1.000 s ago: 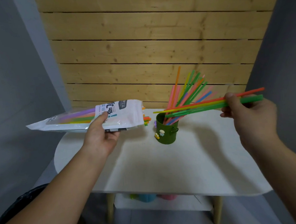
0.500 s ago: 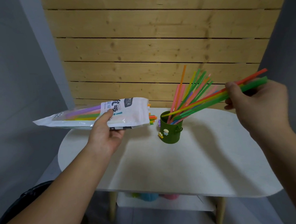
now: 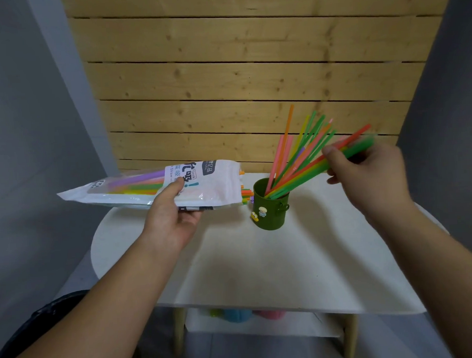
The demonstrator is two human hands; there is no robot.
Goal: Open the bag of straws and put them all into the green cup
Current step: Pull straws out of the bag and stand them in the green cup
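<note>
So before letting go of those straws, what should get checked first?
1. Lower ends of the held straws inside the green cup: ok, they reach its mouth.
2. Right hand gripping the bunch: ok, though blurred.
3. Cup upright on the table: ok.
4. Room left in the cup: cannot tell; the standing straws hide its inside.
5. Bag steady in the left hand: ok, held level above the table.
6. Bag emptied: not ok, straws remain inside.
</note>
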